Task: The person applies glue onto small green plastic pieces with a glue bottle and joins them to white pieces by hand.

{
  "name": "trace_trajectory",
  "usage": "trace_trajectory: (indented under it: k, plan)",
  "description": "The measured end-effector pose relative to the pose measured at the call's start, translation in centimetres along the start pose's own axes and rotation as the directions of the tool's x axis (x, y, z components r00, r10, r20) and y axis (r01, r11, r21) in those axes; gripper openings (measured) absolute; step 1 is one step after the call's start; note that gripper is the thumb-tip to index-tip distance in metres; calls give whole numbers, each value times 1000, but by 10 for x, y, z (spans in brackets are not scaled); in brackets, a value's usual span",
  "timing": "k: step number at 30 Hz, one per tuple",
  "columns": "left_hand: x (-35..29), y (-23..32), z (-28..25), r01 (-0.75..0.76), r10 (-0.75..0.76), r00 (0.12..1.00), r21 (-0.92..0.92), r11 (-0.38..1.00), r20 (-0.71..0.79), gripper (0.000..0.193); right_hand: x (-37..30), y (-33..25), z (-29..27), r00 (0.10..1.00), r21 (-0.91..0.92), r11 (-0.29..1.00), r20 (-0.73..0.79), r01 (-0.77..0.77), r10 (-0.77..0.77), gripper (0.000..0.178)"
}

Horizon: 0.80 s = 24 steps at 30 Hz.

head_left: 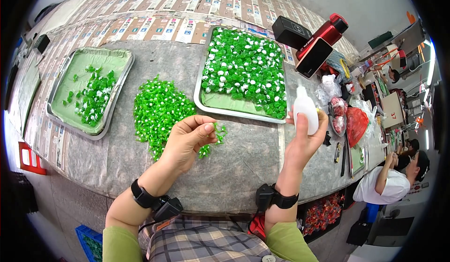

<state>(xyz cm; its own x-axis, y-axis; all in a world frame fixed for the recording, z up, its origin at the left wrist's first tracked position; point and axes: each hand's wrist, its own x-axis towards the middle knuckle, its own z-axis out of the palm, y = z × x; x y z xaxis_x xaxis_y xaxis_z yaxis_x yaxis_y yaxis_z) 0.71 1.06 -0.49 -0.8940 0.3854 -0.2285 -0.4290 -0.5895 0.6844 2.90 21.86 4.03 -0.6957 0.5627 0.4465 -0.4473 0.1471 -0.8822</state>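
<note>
My left hand (pixel 185 140) is closed in a pinch over the table, with a small green plastic piece (pixel 219 132) at its thumb and fingertip. Just beyond it lies a loose heap of small green pieces with white spots (pixel 159 112). My right hand (pixel 304 142) is wrapped round a white squeeze bottle (pixel 304 110) with its narrow nozzle pointing up. Behind the hands stands a metal tray (pixel 225 112) lined in green, mostly covered with green and white pieces (pixel 243 70). How firmly the left fingertips grip their piece is hard to see.
Another green-lined tray (pixel 68 74) at the left holds a smaller pile. At the back right are a red bottle (pixel 323 32), a phone (pixel 314 57) and a black box (pixel 291 31). Plastic bags (pixel 356 124) and a cutter (pixel 337 153) lie right. A person in white (pixel 389 184) sits farther right.
</note>
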Motion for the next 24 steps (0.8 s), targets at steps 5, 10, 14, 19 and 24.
trace_trajectory:
  k: [5,10,14,19,24]
  plan:
    - [1,-1,2,15,-15,999,14,1000,-43,11,42,57,-56,989,-212,974,-138,-83,55,32]
    - [-1,0,3,0,0,1000,17,1000,-26,10,56,106,-113,979,-375,914,-183,-156,92,33]
    - [2,-1,0,0,1,999,16,1000,-39,10,55,80,-102,905,-850,521,-162,75,-394,38]
    - [-1,0,-1,9,-8,999,31,999,-41,11,38,28,-25,972,-726,676,225,123,64,14]
    - [1,0,-2,11,-10,999,37,999,-34,12,36,51,-2,793,-766,454,580,454,186,11]
